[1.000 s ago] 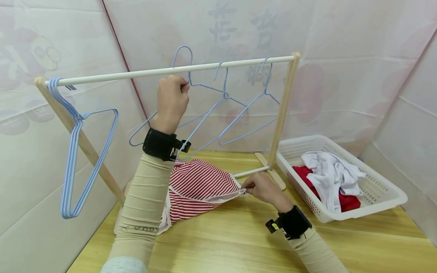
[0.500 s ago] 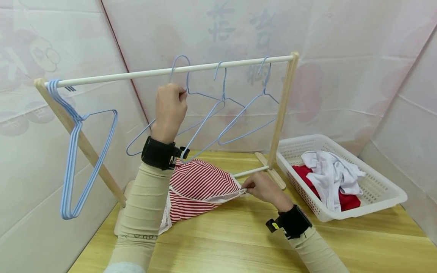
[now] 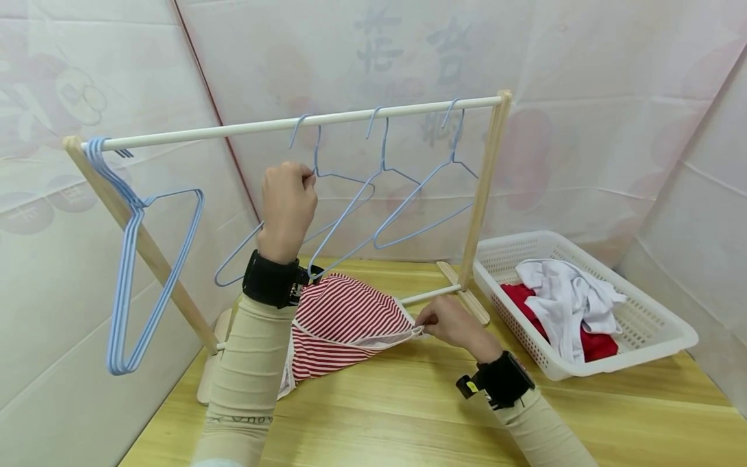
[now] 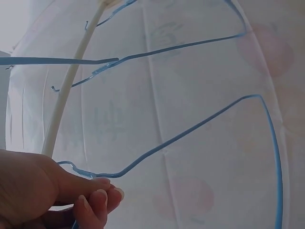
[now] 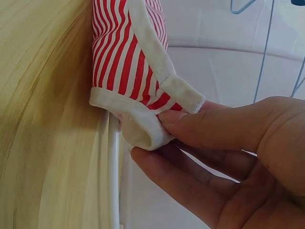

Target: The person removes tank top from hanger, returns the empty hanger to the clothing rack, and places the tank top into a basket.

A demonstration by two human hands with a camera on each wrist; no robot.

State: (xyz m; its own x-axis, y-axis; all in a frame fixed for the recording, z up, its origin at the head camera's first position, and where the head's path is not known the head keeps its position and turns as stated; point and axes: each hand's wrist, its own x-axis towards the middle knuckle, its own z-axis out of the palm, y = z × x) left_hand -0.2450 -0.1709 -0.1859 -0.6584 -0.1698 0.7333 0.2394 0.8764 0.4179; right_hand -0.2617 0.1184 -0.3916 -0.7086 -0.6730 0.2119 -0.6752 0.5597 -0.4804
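My left hand [image 3: 286, 211] pinches a blue wire hanger [image 3: 343, 176] just below its hook, and the hook sits over the white rail [image 3: 233, 129]. In the left wrist view, thumb and fingers close round the hanger's neck. A red-and-white striped garment [image 3: 350, 311] with white trim lies on the wooden table [image 3: 373, 415] beneath the rail, its left part hidden behind my left forearm. My right hand [image 3: 452, 327] pinches the garment's right corner. In the right wrist view, the thumb and fingers hold its white-edged end [image 5: 143, 124].
Two blue hangers [image 3: 350, 211] [image 3: 428, 174] hang apart to the right on the rail. Several more hangers [image 3: 125, 285] are bunched at its left end. A wooden post [image 3: 484, 194] supports the rail's right end. Beyond it stands a white basket [image 3: 653, 363] holding white and red clothes.
My left hand has moved down with the hanger, whose hook has gone from above the rail to resting over it. My right hand and the striped garment have stayed in place.
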